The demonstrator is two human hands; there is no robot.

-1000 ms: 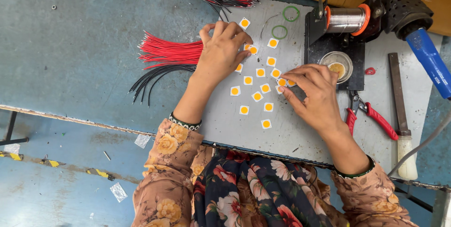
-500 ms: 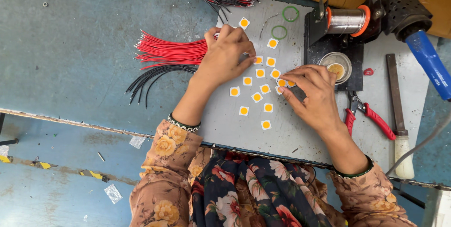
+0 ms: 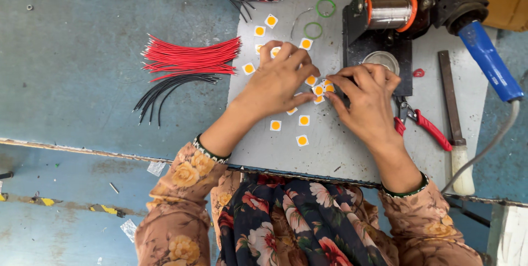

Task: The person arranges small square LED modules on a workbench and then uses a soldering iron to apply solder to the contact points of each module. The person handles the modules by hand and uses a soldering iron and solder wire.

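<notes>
My left hand (image 3: 278, 79) lies flat over the chips (image 3: 318, 90) on the grey board (image 3: 330, 145), grip loose, holding nothing. My right hand (image 3: 366, 98) pinches one chip beside it; red wires (image 3: 190, 59) lie left on the table (image 3: 82, 51).

Around the grey work board (image 3: 330, 156): red wires (image 3: 190, 59) and black wires (image 3: 165, 87) left, solder spool (image 3: 389, 13) on top, red-handled pliers (image 3: 423, 125), file (image 3: 452, 106) and blue-handled soldering iron (image 3: 487, 59) right.
</notes>
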